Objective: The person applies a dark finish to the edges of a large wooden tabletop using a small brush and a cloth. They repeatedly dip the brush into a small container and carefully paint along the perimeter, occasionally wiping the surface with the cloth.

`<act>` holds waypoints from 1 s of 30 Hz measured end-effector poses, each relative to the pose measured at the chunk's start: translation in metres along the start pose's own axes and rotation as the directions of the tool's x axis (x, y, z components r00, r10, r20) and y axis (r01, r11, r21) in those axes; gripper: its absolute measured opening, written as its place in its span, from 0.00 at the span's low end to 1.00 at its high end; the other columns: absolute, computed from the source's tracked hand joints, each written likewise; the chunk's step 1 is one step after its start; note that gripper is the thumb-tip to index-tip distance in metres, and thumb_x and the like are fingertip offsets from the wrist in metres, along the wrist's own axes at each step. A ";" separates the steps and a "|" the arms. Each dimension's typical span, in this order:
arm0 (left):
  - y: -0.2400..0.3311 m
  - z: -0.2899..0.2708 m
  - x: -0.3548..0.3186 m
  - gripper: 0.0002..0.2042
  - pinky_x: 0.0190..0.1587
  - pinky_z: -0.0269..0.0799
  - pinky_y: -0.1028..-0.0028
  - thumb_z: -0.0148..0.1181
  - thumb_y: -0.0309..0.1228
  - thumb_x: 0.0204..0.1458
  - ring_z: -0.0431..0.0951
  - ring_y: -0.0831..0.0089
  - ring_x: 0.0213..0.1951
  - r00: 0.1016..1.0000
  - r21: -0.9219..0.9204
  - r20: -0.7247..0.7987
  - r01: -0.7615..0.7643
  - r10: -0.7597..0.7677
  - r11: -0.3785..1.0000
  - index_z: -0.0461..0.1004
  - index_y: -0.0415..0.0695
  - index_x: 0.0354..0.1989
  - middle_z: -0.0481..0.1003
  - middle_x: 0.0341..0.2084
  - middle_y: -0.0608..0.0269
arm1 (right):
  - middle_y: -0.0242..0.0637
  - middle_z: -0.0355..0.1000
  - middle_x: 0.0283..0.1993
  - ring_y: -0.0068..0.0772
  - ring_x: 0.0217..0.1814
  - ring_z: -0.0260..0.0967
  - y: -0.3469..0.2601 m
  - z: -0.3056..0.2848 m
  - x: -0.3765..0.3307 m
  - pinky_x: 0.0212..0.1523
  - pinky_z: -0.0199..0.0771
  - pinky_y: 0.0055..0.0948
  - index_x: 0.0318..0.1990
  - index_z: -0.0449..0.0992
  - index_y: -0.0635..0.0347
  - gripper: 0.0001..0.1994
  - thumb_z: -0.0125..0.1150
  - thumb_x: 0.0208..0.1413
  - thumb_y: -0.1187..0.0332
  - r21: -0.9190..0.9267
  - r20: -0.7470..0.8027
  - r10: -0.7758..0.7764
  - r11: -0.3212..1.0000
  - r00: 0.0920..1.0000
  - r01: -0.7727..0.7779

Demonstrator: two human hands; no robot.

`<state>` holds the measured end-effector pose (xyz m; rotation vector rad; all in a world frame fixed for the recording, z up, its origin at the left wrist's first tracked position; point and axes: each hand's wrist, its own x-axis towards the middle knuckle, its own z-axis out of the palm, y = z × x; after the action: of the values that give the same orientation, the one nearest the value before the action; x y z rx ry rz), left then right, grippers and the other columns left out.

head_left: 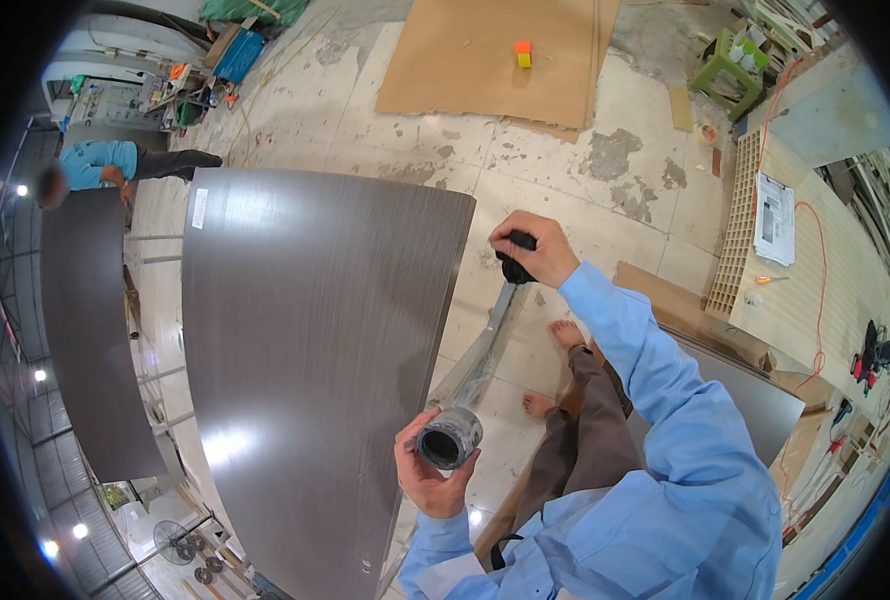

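My left hand is wrapped round a short grey roll with a dark hollow core, which looks like a roll of clear film. From it a narrow, shiny strip of clear film stretches up to my right hand. That hand is closed on a black piece at the strip's far end; its exact kind I cannot make out. Left of both hands lies a large dark wood-grain panel. The left hand is by the panel's right edge, and the right hand is beyond its far right corner.
A person in a blue shirt stands at the far left by another dark panel. Brown sheets lie ahead with an orange-yellow block. At right are a pale bench, papers, a red cord and a green stool.
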<state>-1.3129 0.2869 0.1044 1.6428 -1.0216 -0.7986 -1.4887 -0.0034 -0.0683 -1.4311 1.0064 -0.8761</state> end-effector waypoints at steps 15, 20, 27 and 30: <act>-0.006 -0.007 -0.006 0.39 0.67 0.74 0.58 0.83 0.18 0.36 0.76 0.56 0.63 1.000 0.012 -0.004 -0.003 0.003 1.000 0.70 0.41 0.61 0.74 0.60 0.49 | 0.38 0.82 0.40 0.35 0.43 0.81 0.001 0.016 -0.015 0.47 0.79 0.32 0.41 0.85 0.59 0.06 0.74 0.57 0.73 0.021 -0.184 -0.090 0.995 0.979 0.095; -0.006 -0.009 -0.010 0.39 0.67 0.74 0.58 0.83 0.18 0.35 0.76 0.56 0.63 1.000 0.002 -0.004 0.005 -0.005 1.000 0.70 0.41 0.61 0.74 0.59 0.49 | 0.38 0.80 0.41 0.39 0.44 0.80 -0.010 0.028 -0.033 0.49 0.78 0.33 0.42 0.84 0.59 0.06 0.71 0.58 0.74 -0.142 0.193 -0.132 0.977 0.972 0.161; -0.010 -0.017 -0.019 0.39 0.66 0.74 0.58 0.83 0.19 0.36 0.76 0.55 0.62 0.999 0.063 -0.004 -0.036 0.036 0.997 0.70 0.41 0.61 0.74 0.59 0.49 | 0.40 0.80 0.39 0.39 0.42 0.80 -0.008 0.037 -0.044 0.47 0.79 0.35 0.41 0.84 0.60 0.05 0.71 0.57 0.76 -0.037 -0.145 -0.140 0.990 0.979 0.137; -0.012 -0.020 -0.028 0.39 0.67 0.74 0.58 0.83 0.19 0.36 0.76 0.55 0.63 1.000 0.016 -0.018 -0.015 0.015 1.000 0.70 0.41 0.61 0.74 0.59 0.49 | 0.38 0.80 0.39 0.42 0.42 0.80 -0.014 0.049 -0.057 0.48 0.79 0.36 0.41 0.84 0.58 0.07 0.72 0.55 0.75 -0.063 -0.015 -0.184 0.981 0.983 0.183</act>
<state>-1.3044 0.3218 0.0997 1.6513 -1.0284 -0.7661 -1.4626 0.0677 -0.0577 -1.5887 0.9336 -1.0027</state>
